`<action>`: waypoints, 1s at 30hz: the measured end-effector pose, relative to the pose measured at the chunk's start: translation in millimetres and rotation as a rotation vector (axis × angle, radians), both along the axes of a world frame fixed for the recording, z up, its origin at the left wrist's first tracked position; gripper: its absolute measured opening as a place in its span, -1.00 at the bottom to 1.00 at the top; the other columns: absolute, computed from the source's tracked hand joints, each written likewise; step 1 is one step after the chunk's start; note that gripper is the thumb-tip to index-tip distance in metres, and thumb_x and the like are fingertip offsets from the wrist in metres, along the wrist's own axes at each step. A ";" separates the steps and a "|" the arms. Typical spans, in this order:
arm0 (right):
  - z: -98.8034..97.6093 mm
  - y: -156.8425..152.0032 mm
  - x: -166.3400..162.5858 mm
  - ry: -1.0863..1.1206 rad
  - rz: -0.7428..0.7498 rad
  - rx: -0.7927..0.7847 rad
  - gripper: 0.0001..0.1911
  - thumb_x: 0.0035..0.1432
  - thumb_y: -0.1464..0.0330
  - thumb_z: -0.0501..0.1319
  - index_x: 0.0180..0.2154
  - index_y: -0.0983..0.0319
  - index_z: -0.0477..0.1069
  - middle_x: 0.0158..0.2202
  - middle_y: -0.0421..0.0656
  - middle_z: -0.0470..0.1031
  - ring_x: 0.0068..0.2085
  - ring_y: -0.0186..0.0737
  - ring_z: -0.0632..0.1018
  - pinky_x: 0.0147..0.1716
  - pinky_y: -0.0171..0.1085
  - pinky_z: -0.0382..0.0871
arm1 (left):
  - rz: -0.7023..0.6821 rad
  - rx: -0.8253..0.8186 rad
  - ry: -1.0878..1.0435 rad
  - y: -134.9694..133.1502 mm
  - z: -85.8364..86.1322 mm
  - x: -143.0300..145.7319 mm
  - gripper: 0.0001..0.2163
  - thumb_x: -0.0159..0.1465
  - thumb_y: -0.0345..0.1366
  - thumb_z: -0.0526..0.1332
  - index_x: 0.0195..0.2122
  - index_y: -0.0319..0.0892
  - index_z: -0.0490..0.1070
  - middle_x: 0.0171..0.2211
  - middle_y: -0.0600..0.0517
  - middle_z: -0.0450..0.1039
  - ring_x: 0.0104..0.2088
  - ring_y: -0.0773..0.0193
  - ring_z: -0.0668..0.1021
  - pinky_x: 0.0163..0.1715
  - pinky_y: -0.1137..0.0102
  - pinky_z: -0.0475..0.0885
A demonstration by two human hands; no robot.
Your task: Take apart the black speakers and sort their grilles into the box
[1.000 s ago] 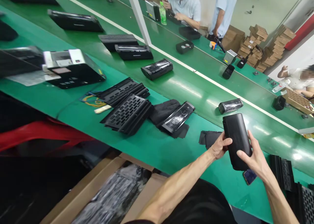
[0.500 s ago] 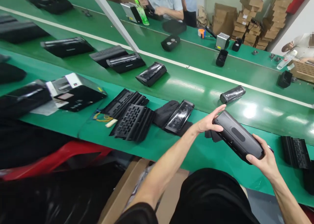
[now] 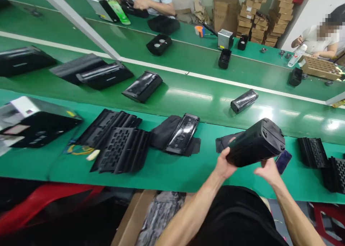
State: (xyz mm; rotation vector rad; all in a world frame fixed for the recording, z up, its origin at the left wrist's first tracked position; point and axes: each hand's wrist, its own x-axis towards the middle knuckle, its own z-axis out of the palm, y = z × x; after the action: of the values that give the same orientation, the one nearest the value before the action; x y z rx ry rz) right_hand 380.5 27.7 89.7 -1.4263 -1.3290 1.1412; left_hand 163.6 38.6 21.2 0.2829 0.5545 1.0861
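Observation:
My left hand [image 3: 226, 165] is wrapped round the near left part of a long black speaker housing [image 3: 250, 145], held tilted above the green bench. The housing's flat end, with ridges and small holes, faces up and to the right. My right hand [image 3: 269, 172] is under that right end, thumb stretched out to the left; its other fingers are partly hidden by the housing, and I cannot tell if they touch it. Just right of this hand lies a phone [image 3: 284, 162] with a dark screen. Behind the housing, a black cloth-like piece [image 3: 223, 142] shows partly.
Perforated black panels [image 3: 121, 149] lie stacked at left, beside a glossy speaker unit [image 3: 183, 132] on black cloth. More slotted panels [image 3: 312, 152] are at right. Further speaker units [image 3: 244, 100] sit on the green conveyor [image 3: 199, 105]. Two people work across it.
The speaker housing has been turned so its end faces up right and its recessed oval side no longer shows. My right hand has loosened and dropped beneath it. The view has shifted right.

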 end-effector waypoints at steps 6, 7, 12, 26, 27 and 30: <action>29.0 5.2 5.8 -0.562 0.224 0.059 0.20 -0.04 0.14 0.53 0.54 0.13 0.07 0.30 0.10 0.46 0.22 0.27 0.53 0.23 0.18 0.44 | -0.089 0.191 0.335 4.7 6.9 -29.8 -0.04 0.11 0.24 0.51 0.49 0.16 0.24 0.59 -0.14 0.04 0.47 -0.30 0.30 0.25 -0.01 0.43; 36.5 7.4 12.3 -0.715 0.292 0.070 0.16 -0.05 0.17 0.52 0.53 0.11 0.13 0.27 0.10 0.48 0.20 0.30 0.54 0.21 0.20 0.44 | -0.066 0.271 0.423 12.3 13.5 -38.3 0.04 0.05 0.25 0.54 0.52 0.13 0.20 0.61 -0.15 0.00 0.49 -0.31 0.26 0.31 -0.03 0.38; 44.9 10.6 31.9 -0.982 0.525 0.062 0.08 -0.04 0.14 0.57 0.48 0.05 0.27 0.22 0.13 0.52 0.18 0.39 0.54 0.16 0.26 0.44 | -0.166 0.452 0.779 27.3 26.9 -45.4 0.04 -0.06 0.17 0.61 0.41 -0.10 0.33 0.39 -0.20 0.33 0.33 -0.29 0.42 0.38 0.00 0.29; -15.0 -38.0 34.5 0.051 -0.064 -0.379 0.00 0.00 -0.14 0.52 0.34 0.07 0.26 0.19 -0.01 0.46 0.15 0.09 0.53 0.17 -0.03 0.49 | -0.148 0.097 0.802 3.9 0.2 -39.6 -0.22 0.09 0.12 0.48 0.30 -0.04 0.36 0.11 -0.06 0.51 0.07 -0.06 0.56 0.12 0.19 0.46; -18.8 -37.8 35.3 0.091 -0.096 -0.477 0.01 -0.02 -0.17 0.52 0.33 0.06 0.27 0.16 -0.03 0.48 0.12 0.09 0.54 0.14 -0.03 0.50 | -0.212 0.031 0.794 3.5 -4.0 -39.5 -0.21 0.11 0.16 0.46 0.31 -0.04 0.35 0.10 -0.07 0.53 0.07 -0.06 0.57 0.13 0.17 0.46; -27.9 -43.3 42.1 0.184 -0.111 -0.751 0.02 0.04 -0.23 0.45 0.39 0.01 0.23 0.16 -0.02 0.49 0.11 0.10 0.57 0.08 0.02 0.52 | -0.366 -0.018 0.791 -2.4 -17.1 -45.1 -0.19 0.12 0.21 0.45 0.31 -0.06 0.37 0.15 -0.13 0.55 0.16 -0.12 0.56 0.20 0.13 0.44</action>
State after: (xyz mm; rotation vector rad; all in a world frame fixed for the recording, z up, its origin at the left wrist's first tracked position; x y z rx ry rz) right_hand 422.6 -15.6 61.8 -1.8216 -0.6927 1.7486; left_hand 118.5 36.2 4.1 0.7799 1.1615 0.5818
